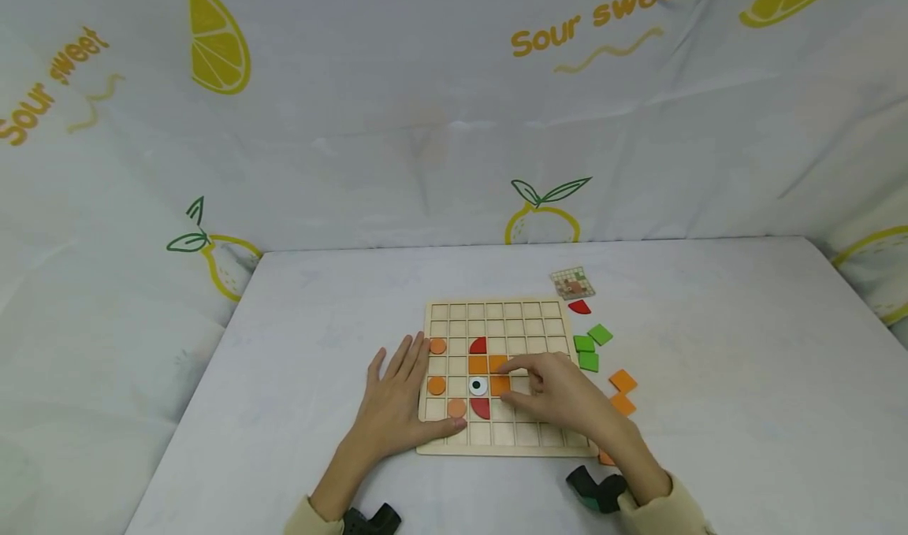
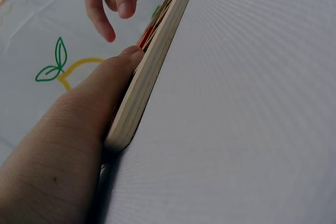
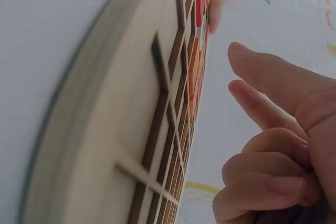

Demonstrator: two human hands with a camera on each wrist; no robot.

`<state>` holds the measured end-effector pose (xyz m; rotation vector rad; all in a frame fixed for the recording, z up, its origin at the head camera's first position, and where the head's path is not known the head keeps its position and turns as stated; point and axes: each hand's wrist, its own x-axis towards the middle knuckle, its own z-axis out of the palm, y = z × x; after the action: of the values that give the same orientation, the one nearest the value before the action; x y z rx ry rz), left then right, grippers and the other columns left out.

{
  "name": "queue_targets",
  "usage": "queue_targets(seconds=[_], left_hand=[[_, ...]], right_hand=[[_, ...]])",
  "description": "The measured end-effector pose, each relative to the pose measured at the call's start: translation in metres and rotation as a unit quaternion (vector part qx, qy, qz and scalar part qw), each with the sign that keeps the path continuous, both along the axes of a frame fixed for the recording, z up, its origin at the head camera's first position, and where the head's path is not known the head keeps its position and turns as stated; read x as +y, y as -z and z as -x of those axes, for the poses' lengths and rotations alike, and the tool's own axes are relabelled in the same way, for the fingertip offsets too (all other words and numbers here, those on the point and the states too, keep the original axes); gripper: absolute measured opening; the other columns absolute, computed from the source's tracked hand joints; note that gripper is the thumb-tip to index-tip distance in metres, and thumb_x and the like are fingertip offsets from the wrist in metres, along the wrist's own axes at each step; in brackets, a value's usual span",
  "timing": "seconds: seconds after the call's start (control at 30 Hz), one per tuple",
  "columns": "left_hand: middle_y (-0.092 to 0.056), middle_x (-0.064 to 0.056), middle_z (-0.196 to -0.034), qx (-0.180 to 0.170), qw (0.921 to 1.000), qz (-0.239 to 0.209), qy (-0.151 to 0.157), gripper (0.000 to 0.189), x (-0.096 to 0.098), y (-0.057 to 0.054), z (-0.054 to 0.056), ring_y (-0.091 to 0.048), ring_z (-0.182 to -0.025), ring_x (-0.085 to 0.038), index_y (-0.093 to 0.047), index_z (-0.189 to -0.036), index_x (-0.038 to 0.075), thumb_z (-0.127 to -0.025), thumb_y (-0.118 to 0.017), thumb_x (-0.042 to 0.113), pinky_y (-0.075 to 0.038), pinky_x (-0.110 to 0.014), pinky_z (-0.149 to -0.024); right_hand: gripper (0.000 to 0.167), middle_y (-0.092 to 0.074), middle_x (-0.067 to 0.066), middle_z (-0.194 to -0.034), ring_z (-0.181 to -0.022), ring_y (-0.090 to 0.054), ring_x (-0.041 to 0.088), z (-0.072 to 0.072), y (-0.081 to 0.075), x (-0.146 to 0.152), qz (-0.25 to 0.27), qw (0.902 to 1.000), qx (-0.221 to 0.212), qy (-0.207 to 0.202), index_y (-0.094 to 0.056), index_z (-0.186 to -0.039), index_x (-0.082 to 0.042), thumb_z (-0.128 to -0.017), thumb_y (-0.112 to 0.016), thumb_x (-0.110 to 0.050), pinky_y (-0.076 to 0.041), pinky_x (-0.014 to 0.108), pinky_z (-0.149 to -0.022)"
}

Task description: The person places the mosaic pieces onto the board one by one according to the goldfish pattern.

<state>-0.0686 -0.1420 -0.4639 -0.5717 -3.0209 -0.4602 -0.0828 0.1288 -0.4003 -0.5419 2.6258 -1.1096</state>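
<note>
Evidently, a pale wooden square-gridded board [image 1: 528,434] is being steadied on the white cloth-covered table [image 1: 745,401] by the left hand [image 1: 393,397]. Its fingers are laid straight against the left side, and its thumb is rested over the near-left part, presumably so that sliding is prevented.

Over the board's middle, the right hand [image 1: 556,389] is held with thumb and forefinger parted and the other fingers curled; nothing is seen pinched between them (a gap above the board is shown in the right wrist view). The pair is spread about flat orange square tiles [image 1: 500,386], perhaps so that they can be squared within their cells. Beside these, a white disc with a black centre [image 1: 478,386] is set between two red quarter-circle tiles [image 1: 478,346], while flat orange round tiles [image 1: 436,386] are placed farther left.

Along the right side, green square tiles [image 1: 599,334] and further orange squares [image 1: 623,380] are laid loose, probably for easy reach. Beyond the far right corner, a small printed grid card [image 1: 572,283] is placed, likely where it is easily consulted.
</note>
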Motion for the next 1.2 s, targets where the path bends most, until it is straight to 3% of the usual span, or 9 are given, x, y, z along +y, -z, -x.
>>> queue_targets(seconds=[0.23,0.47,0.77,1.2], left_hand=[[-0.019,-0.008,-0.173,-0.004,1.0000,0.001,-0.003,0.126,0.000,-0.001,0.000,-0.020,-0.161,-0.028,-0.023,-0.163,0.005,-0.075,-0.056,0.089,-0.011,-0.063,-0.124],[-0.018,-0.008,-0.173,-0.003,1.0000,0.000,-0.004,0.126,0.001,-0.001,-0.001,-0.020,-0.161,-0.028,-0.023,-0.162,0.005,-0.074,-0.057,0.088,-0.011,-0.063,-0.124],[-0.020,-0.009,-0.172,-0.002,1.0000,-0.005,-0.004,0.126,0.001,-0.002,-0.001,-0.020,-0.161,-0.029,-0.024,-0.162,0.005,-0.074,-0.058,0.087,-0.011,-0.063,-0.124],[-0.021,-0.009,-0.172,0.005,1.0000,-0.008,-0.002,0.127,0.000,0.001,0.000,-0.021,-0.160,-0.029,-0.024,-0.162,0.004,-0.075,-0.054,0.090,-0.012,-0.063,-0.123]], right_hand=[[0.027,-0.026,-0.011,-0.055,-0.049,-0.024,0.002,-0.009,-0.003,0.017,0.000,0.9999,0.009,0.007,-0.077,-0.110,-0.012,-0.087,-0.082,-0.023,-0.025,0.020,-0.049],[0.031,-0.021,-0.011,-0.055,-0.050,-0.019,0.001,-0.022,-0.008,0.042,0.006,0.9989,-0.033,0.033,-0.076,-0.113,-0.010,-0.087,-0.082,-0.024,-0.023,0.018,-0.049],[0.029,-0.016,-0.015,-0.058,-0.053,-0.015,-0.004,-0.040,-0.002,0.071,-0.011,0.9983,0.047,0.033,-0.077,-0.110,-0.013,-0.085,-0.084,-0.025,-0.023,0.016,-0.049],[0.029,-0.022,-0.016,-0.057,-0.053,-0.022,-0.006,-0.058,0.004,0.094,-0.019,0.9985,0.033,0.038,-0.076,-0.111,-0.014,-0.085,-0.083,-0.026,-0.029,0.014,-0.050]])
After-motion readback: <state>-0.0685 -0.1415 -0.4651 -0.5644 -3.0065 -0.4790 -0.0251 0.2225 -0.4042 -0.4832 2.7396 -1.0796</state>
